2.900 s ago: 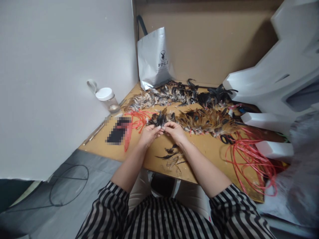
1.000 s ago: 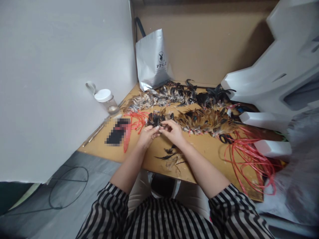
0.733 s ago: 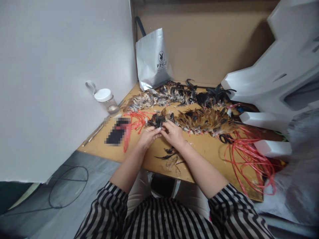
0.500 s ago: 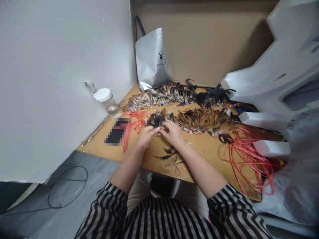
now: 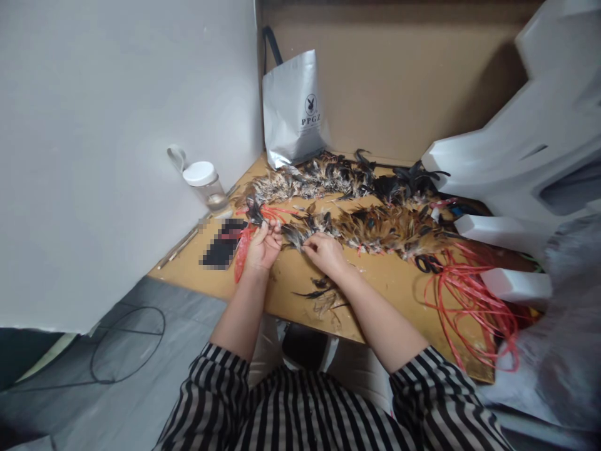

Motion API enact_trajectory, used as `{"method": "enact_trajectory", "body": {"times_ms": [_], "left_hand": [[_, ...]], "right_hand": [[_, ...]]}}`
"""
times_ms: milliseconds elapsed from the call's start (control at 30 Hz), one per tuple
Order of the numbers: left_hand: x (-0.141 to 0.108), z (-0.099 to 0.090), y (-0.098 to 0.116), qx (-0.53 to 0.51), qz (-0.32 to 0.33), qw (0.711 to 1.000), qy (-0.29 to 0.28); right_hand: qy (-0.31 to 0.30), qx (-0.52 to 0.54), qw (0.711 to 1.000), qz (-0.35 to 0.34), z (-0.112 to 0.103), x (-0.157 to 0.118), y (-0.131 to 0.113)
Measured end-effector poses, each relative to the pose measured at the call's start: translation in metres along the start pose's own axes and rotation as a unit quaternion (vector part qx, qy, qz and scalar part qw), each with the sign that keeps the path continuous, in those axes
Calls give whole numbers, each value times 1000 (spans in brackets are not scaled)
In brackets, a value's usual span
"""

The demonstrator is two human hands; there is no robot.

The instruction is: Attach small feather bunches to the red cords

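My left hand (image 5: 264, 247) is closed, palm partly up, on a small tuft of black feathers (image 5: 255, 212) that sticks up past its fingertips. My right hand (image 5: 326, 255) pinches the base of greyish dark feathers (image 5: 293, 234) at the left end of the front row. Brown and golden feathers (image 5: 392, 227) make up the rest of that row, to the right. Red plastic strands (image 5: 277, 213) lie just behind my left hand. Loose dark feather scraps (image 5: 323, 293) are on the table (image 5: 277, 294) below my right hand.
Another feather row (image 5: 323, 178) lies behind, before a silver bag (image 5: 293, 119). A lidded jar (image 5: 206, 181), sticks (image 5: 181, 247) and a blurred dark rectangle (image 5: 218, 247) are at left. Scissors (image 5: 426, 263), red strands (image 5: 469, 307) and white foam pieces (image 5: 511, 285) are at right.
My hands were together at the feather tuft and are now apart. The left has moved left with black feathers, while the right stays by the row's end. The view has shifted slightly.
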State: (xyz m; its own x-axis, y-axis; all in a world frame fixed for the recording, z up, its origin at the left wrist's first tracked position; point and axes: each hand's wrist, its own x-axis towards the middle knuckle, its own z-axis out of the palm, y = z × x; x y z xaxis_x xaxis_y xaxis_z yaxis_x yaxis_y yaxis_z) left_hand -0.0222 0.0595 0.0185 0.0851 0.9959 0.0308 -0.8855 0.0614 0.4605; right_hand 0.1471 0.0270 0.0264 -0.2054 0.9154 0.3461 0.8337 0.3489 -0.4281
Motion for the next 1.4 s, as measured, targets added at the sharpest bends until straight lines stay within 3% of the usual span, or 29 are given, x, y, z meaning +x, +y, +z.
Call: {"method": "enact_trajectory", "body": {"times_ms": [233, 433, 567, 700, 867, 1033, 1167, 1233, 1267, 1300, 1400], "left_hand": [[0, 0, 14, -36, 48, 998, 19], [-1, -4, 28, -87, 89, 992, 8], [-1, -5, 28, -90, 83, 992, 1], [0, -6, 29, -90, 73, 993, 7], [3, -11, 31, -74, 63, 995, 24], [4, -14, 32, -57, 52, 997, 20], [4, -12, 29, -23, 48, 998, 32], [4, -11, 26, -4, 35, 999, 33], [4, -11, 24, 8, 23, 999, 29], [4, -10, 21, 24, 9, 999, 23], [2, -7, 13, 93, -31, 995, 5]], "right_hand": [[-71, -126, 989, 6, 9, 0, -10], [-23, -121, 992, 16, -1, 1, -9], [9, -94, 993, -76, -16, 14, -20], [2, -147, 973, -176, -24, 43, -45], [-83, -248, 926, -274, -6, 71, -75], [-120, -270, 929, -221, 15, 82, -74], [-55, -132, 983, -117, 9, 85, -55], [-6, 26, 999, -26, 1, 84, -44], [11, 136, 990, 23, -3, 82, -39], [24, 257, 963, 74, -7, 79, -34], [-17, 537, 822, 189, -17, 65, -21]]}}
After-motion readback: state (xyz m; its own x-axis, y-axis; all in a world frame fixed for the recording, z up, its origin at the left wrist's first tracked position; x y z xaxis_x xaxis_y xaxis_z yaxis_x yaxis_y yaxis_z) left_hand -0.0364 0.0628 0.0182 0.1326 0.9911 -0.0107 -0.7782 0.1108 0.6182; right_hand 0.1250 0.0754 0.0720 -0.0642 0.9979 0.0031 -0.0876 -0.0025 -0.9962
